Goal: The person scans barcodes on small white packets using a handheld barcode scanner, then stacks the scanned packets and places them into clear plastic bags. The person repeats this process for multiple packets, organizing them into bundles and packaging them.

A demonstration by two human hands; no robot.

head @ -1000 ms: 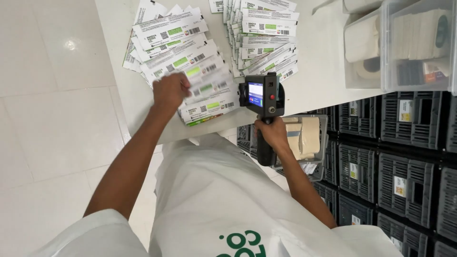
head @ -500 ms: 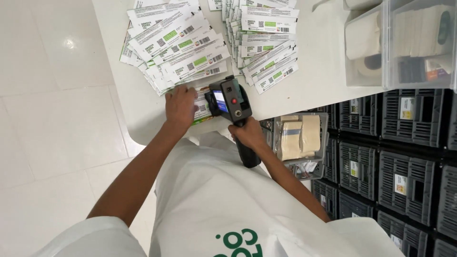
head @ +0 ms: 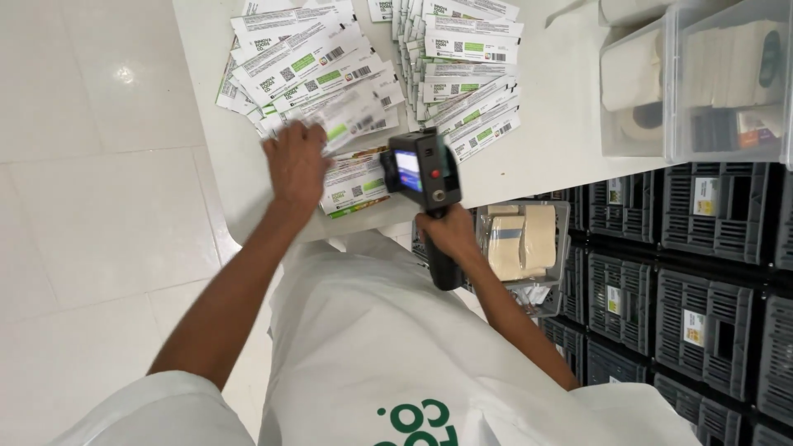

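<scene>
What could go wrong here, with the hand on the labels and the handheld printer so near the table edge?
The left hand lifts one blurred label from a loose, overlapping fan; neighbouring labels reach the table edge and may slide off. The handheld printer in the right hand hovers over that edge and might print on a crooked label.

I'm wearing a white short-sleeved top. The left sleeve (head: 157, 413) fills the frame's seven o'clock corner and ends above my elbow, so my left forearm and left hand (head: 296, 165) are bare, with nothing on the wrist or fingers. The right sleeve (head: 628, 413) sits at five o'clock (also short), and my right hand (head: 446, 235) is just as bare. A white apron (head: 372, 330) covers my front, its cloth lightly creased, with rounded green lettering at the six o'clock edge, cut off by the frame.
</scene>
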